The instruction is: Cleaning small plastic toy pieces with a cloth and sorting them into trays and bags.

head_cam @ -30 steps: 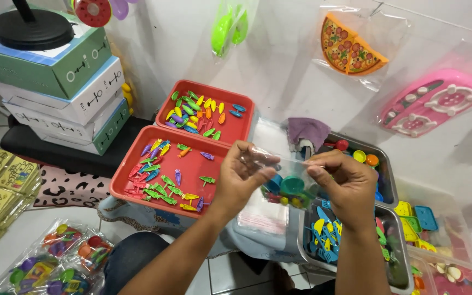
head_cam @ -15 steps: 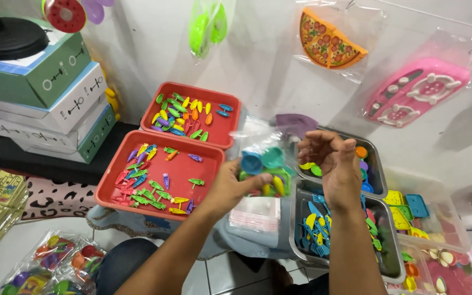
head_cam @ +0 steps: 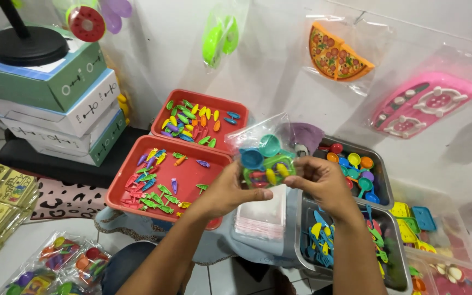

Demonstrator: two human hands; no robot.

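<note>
Both hands held a small clear plastic bag (head_cam: 265, 155) stuffed with bright toy pieces: teal bowls, a green tray, yellow and red bits. The left hand (head_cam: 230, 191) pinched the bag's lower left edge between thumb and fingers, and the right hand (head_cam: 320, 183) gripped its right side with curled fingers. The film was thin, crinkled and glossy, and its top corner stood up loose. The bag hung in the air above a flat stack of empty clear bags (head_cam: 263, 216) lying on pale blue cloth (head_cam: 219, 246).

To the left sat two shallow red plastic trays (head_cam: 137, 188), both scattered with tiny multicoloured carrot-shaped pieces. To the right stood grey metal pans (head_cam: 386, 191); the far one held round coloured toy pans and spoons, the near one flat blue, yellow and green utensils, partly hidden by the right forearm. Stacked cardboard boxes (head_cam: 61, 109) rose at the left. Bagged toys hung on the white wall, a pizza (head_cam: 337, 52) and a pink stove (head_cam: 424, 104) among them. The clear bins at lower right were cut off by the frame.
</note>
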